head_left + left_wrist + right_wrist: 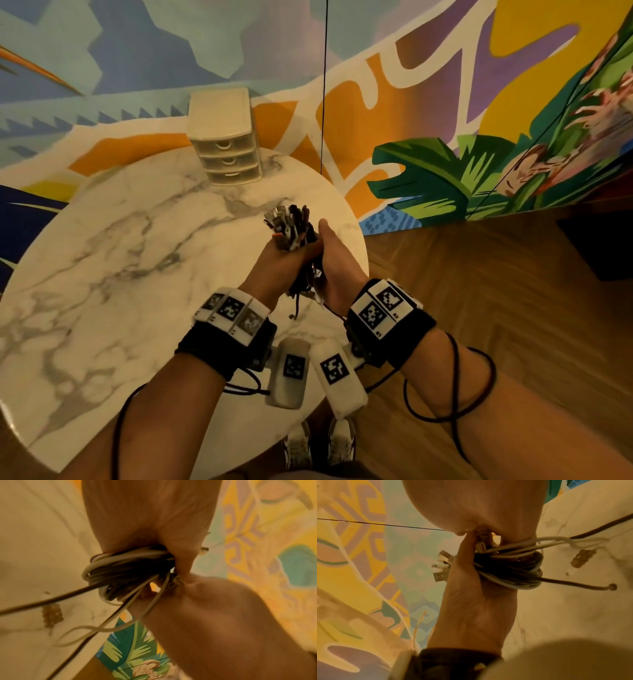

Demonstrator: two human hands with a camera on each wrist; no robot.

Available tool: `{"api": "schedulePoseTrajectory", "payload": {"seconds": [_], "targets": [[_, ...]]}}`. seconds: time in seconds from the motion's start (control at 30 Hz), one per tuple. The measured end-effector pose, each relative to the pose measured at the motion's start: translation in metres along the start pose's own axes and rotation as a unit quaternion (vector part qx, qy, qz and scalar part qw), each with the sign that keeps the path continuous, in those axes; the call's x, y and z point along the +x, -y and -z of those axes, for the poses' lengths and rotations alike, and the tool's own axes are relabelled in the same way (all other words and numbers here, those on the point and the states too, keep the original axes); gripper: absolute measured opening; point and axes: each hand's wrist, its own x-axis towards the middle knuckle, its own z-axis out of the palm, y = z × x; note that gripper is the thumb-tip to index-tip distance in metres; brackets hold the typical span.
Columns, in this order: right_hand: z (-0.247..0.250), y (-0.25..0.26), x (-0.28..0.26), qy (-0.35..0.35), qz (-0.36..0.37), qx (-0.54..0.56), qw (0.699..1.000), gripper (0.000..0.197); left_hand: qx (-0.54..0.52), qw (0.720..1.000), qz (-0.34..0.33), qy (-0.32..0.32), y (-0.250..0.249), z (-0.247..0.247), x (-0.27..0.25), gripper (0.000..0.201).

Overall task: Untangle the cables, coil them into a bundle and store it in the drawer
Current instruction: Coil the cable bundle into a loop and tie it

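Note:
A coiled bundle of black and white cables (297, 229) is held above the right side of the round marble table (113, 260). My left hand (279, 255) grips it from the left, and my right hand (334, 255) grips it from the right with the thumb pointing up. USB plugs (442, 564) stick out past the left hand (471, 595). In the left wrist view the coil (123, 572) sits pressed between both hands, with loose white and dark ends (102, 628) trailing down. A small beige three-drawer unit (224, 137) stands at the table's far edge, all drawers closed.
A thin black cord (324, 85) hangs straight down in front of the painted wall, just right of the drawer unit. Wooden floor (479, 291) lies to the right of the table's edge. My shoes (318, 445) show under the near rim.

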Motion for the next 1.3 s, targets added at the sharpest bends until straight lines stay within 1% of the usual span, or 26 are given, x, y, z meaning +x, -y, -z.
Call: {"api": "schedulePoseTrajectory", "payload": {"seconds": [0.07,0.1,0.13,0.17,0.2,0.27,0.3,0.33,0.37,0.4,0.43,0.47,0.5,0.53,0.6,0.67,0.73,0.77,0.9,0.97,1.03,1.1,1.2,1.23,1.3], "targets": [[0.002,0.006,-0.010,0.017,0.011,-0.082,0.996,0.048,-0.055,0.998,0.014,0.004,-0.003,0.006,0.000,0.018],[0.005,0.010,-0.013,0.031,0.029,-0.136,0.990,0.048,-0.067,0.998,0.016,0.002,-0.004,0.011,-0.001,0.018],[0.009,0.014,-0.015,0.039,0.057,-0.185,0.980,0.045,-0.081,0.997,0.018,-0.004,-0.003,0.016,0.000,0.019],[0.015,0.016,-0.015,0.030,0.098,-0.232,0.967,0.042,-0.090,0.996,0.019,-0.006,-0.001,0.022,0.001,0.019],[0.022,0.018,-0.014,0.005,0.151,-0.279,0.948,0.038,-0.108,0.994,0.021,-0.004,0.002,0.028,0.001,0.018],[0.038,0.019,-0.004,-0.071,0.265,-0.348,0.896,0.033,-0.154,0.987,0.029,0.027,0.006,0.037,0.000,0.012],[0.043,0.018,0.001,-0.082,0.293,-0.349,0.886,0.030,-0.174,0.983,0.033,0.052,0.005,0.039,-0.002,0.006],[0.045,0.017,0.003,-0.054,0.290,-0.328,0.898,0.030,-0.196,0.976,0.035,0.086,0.004,0.039,-0.003,0.004],[0.044,0.015,0.003,0.010,0.253,-0.282,0.926,0.036,-0.214,0.970,0.035,0.115,0.003,0.038,-0.004,0.008],[0.042,0.013,0.002,0.096,0.194,-0.217,0.952,0.042,-0.229,0.962,0.033,0.145,0.001,0.037,-0.005,0.012],[0.038,0.013,0.000,0.164,0.141,-0.152,0.964,0.048,-0.232,0.959,0.032,0.163,-0.002,0.037,-0.007,0.009],[0.034,0.013,-0.004,0.204,0.110,-0.115,0.966,0.052,-0.230,0.957,0.033,0.174,-0.003,0.037,-0.007,0.006],[0.030,0.014,-0.004,0.205,0.104,-0.111,0.967,0.055,-0.217,0.960,0.037,0.175,-0.005,0.037,-0.008,0.011],[0.027,0.013,-0.002,0.176,0.114,-0.116,0.971,0.055,-0.200,0.964,0.044,0.168,-0.004,0.038,-0.008,0.017],[0.023,0.010,0.001,0.102,0.139,-0.129,0.976,0.052,-0.172,0.975,0.045,0.130,-0.004,0.038,-0.007,0.022],[0.022,0.005,0.007,0.051,0.164,-0.146,0.974,0.048,-0.159,0.985,0.029,0.057,-0.003,0.035,-0.005,0.019],[0.021,0.002,0.007,0.032,0.187,-0.157,0.969,0.036,-0.144,0.989,0.007,-0.015,-0.001,0.033,-0.004,0.011],[0.022,0.000,0.008,0.025,0.196,-0.167,0.966,0.031,-0.136,0.990,0.001,-0.039,0.001,0.033,-0.003,0.011],[0.020,-0.006,0.007,0.015,0.219,-0.192,0.956,0.019,-0.116,0.988,-0.001,-0.099,0.006,0.031,0.000,0.012],[0.021,-0.006,0.009,-0.001,0.216,-0.197,0.956,0.019,-0.111,0.988,-0.002,-0.110,0.008,0.028,0.000,0.013],[0.023,-0.004,0.010,-0.021,0.215,-0.215,0.953,0.021,-0.113,0.988,0.004,-0.108,0.011,0.025,-0.002,0.012],[0.026,-0.002,0.012,-0.031,0.213,-0.229,0.949,0.024,-0.121,0.989,0.020,-0.080,0.013,0.024,-0.005,0.013],[0.031,-0.001,0.013,-0.044,0.205,-0.241,0.947,0.026,-0.120,0.991,0.064,-0.019,0.012,0.027,-0.007,0.018],[0.032,-0.003,0.015,-0.050,0.196,-0.235,0.951,0.028,-0.112,0.991,0.073,-0.013,0.011,0.027,-0.007,0.017],[0.031,-0.006,0.018,-0.059,0.179,-0.218,0.957,0.029,-0.097,0.992,0.071,-0.030,0.009,0.027,-0.005,0.016]]}}
